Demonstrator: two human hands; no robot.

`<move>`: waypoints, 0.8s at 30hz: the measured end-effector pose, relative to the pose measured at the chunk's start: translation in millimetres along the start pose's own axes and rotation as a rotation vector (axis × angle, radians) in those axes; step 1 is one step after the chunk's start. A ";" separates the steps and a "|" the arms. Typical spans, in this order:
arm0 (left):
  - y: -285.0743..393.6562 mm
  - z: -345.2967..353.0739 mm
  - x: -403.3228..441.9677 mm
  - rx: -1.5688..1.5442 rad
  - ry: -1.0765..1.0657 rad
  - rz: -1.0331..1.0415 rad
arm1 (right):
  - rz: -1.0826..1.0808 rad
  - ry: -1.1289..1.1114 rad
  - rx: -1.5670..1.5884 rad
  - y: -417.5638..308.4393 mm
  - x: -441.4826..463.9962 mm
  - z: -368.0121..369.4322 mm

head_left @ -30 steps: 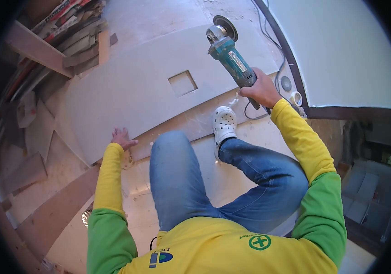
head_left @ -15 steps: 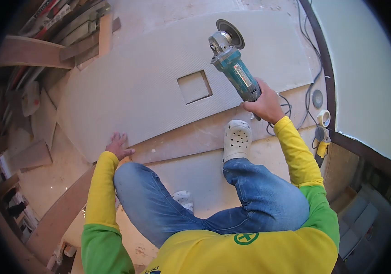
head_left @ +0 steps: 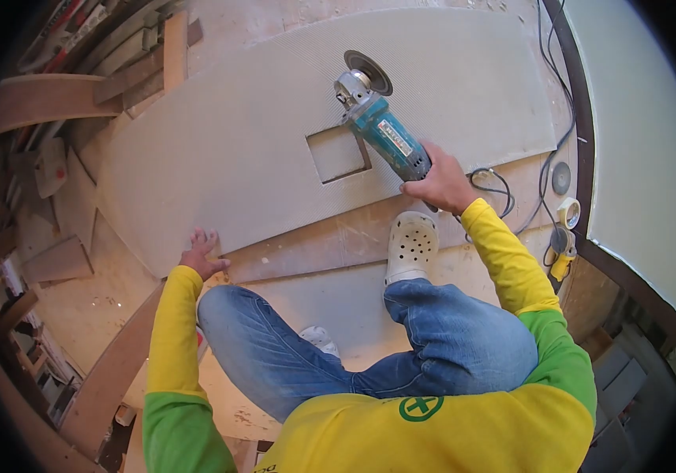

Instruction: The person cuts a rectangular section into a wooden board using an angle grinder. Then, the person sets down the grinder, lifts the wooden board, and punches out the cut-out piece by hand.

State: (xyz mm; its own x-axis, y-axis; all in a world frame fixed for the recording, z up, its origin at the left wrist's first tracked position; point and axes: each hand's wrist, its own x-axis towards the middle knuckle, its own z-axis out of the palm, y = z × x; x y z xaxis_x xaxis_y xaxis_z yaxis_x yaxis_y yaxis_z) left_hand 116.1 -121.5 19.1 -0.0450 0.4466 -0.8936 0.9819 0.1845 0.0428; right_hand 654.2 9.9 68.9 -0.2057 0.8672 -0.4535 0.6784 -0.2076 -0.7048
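My right hand (head_left: pixel 442 181) is wrapped round the rear body of a teal angle grinder (head_left: pixel 392 140). The grinder is held above a large pale panel (head_left: pixel 235 150), its dark disc (head_left: pixel 369 72) at the far end, tilted up and to the left. A square opening (head_left: pixel 338 154) is cut in the panel just left of the grinder's body. My left hand (head_left: pixel 205 254) lies with fingers spread on the panel's near edge, holding nothing.
A black cord (head_left: pixel 547 169) runs along the right side. Near it lie a grey disc (head_left: pixel 561 178), a tape roll (head_left: pixel 568 212) and a yellow tool (head_left: pixel 563 260). Wood offcuts (head_left: pixel 129 59) pile up at upper left. My white clog (head_left: pixel 412 244) stands beside the panel's near edge.
My right hand has brought the grinder left and slightly nearer, closer to the square opening. My left hand keeps its place on the panel's edge.
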 end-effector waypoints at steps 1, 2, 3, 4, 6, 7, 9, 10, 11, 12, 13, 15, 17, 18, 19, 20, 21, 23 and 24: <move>-1.3 0.4 0.3 -0.009 0.004 0.011 | -0.012 0.021 0.024 0.3 -0.8 1.7; -3.2 0.9 1.0 -0.011 0.004 0.011 | -0.023 0.039 0.046 -0.6 -1.5 3.1; -2.7 0.3 1.5 -0.001 -0.002 0.007 | -0.025 0.041 0.045 -2.3 -2.7 2.9; -2.5 -0.5 1.4 0.009 -0.008 0.004 | 0.000 0.039 0.068 -4.0 -4.3 2.1; -3.9 -1.1 1.8 0.012 -0.002 0.012 | 0.022 0.044 0.090 -6.3 -8.2 0.8; -5.2 -0.8 2.6 0.016 -0.001 0.018 | 0.042 0.059 0.100 -5.9 -10.3 0.7; -8.4 -2.5 4.8 0.023 -0.006 0.022 | 0.062 0.075 0.110 -7.1 -13.8 2.7; -9.1 -4.1 4.8 0.030 -0.014 0.024 | 0.070 0.097 0.092 -7.2 -16.6 4.0; -9.0 -5.1 4.4 0.030 -0.010 0.022 | 0.077 0.119 0.074 -6.0 -20.3 5.2; -6.7 -6.2 4.0 0.043 -0.020 0.020 | 0.072 0.121 0.075 -3.4 -24.9 7.0; -3.8 -5.9 3.6 0.055 -0.025 0.018 | 0.030 0.125 0.044 0.3 -30.7 9.0; -3.2 -6.0 4.6 0.077 -0.022 0.023 | -0.020 0.129 0.007 -1.3 -36.8 8.9; -6.2 -5.1 7.9 0.095 -0.021 0.029 | -0.037 -0.032 -0.028 -7.6 -38.2 7.8; -7.1 -3.8 9.1 0.114 -0.015 0.035 | -0.047 -0.033 -0.036 -8.5 -36.9 9.0; -8.6 -2.3 10.0 0.131 -0.010 0.039 | -0.075 -0.093 -0.083 -7.1 -34.3 12.5; -8.3 -0.8 10.9 0.119 -0.003 0.034 | -0.104 -0.156 -0.130 -4.5 -31.7 15.0; -7.1 0.0 12.0 0.137 0.003 0.040 | -0.117 -0.159 -0.141 -4.3 -31.0 18.8; -5.3 0.3 12.7 0.137 0.012 0.041 | -0.126 -0.200 -0.185 -4.5 -28.7 24.0; -4.7 1.3 12.9 0.148 0.021 0.037 | -0.136 -0.204 -0.198 -6.7 -27.7 25.2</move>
State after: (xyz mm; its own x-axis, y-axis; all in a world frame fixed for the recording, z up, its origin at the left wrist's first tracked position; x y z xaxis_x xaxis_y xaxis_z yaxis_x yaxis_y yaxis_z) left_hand 111.2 -117.8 6.7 -0.0102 0.4695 -0.8829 0.9993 0.0367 0.0079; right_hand 637.6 -24.1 72.5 -0.4278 0.7681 -0.4765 0.7548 0.0135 -0.6558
